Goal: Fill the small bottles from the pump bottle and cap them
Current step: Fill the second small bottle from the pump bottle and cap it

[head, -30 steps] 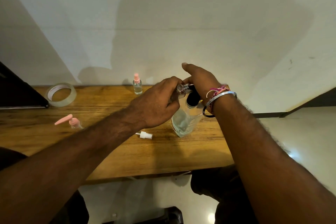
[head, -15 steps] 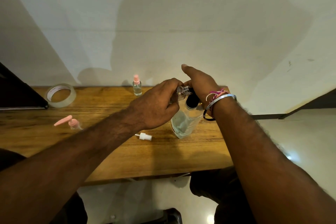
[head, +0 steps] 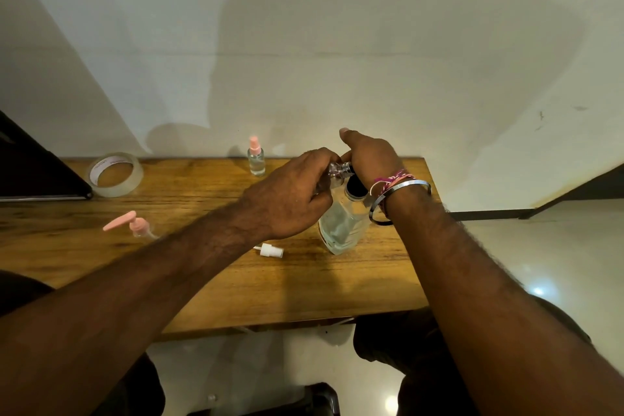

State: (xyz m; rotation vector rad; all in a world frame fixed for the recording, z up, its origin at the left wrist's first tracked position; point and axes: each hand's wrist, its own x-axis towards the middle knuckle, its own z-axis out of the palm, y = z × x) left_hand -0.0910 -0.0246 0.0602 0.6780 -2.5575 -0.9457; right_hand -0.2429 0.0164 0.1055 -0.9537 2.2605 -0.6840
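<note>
A roll of tape point(head: 115, 174) is lying on the far left of the wooden table point(head: 216, 284). Near it, a pink pump top point(head: 130, 221) is lying on its side. It looks like it came off the big bottle.

Farther back, by the wall, a small bottle with a pink cap point(head: 255, 160) is standing up. It looks full and done. A little white spray cap point(head: 271, 250) is lying on the table, just in front of the left arm. It is probably waiting for the next small bottle.

The left hand point(head: 290, 201) is curling its fingers around a tiny clear bottle point(head: 338, 169). This grip is closed tight on it, and the tiny bottle is lying sideways, up above the table. It looks light, smooth and easy to drop, so holding it around the middle is best. It may be glass, so squeezing softly is wise.

The big clear bottle point(head: 339, 223) is standing on the table right under the hands, leaning a bit. Its open dark mouth is just below the tiny bottle. It is partly full, so it is likely heavier and could slip if wet.

The right hand point(head: 368, 157) is touching the tiny bottle's shiny end with its fingertips, thumb sticking up. I cannot tell if it is pinching it or just steadying it. Bracelets point(head: 398, 184) are sitting on that wrist.
</note>
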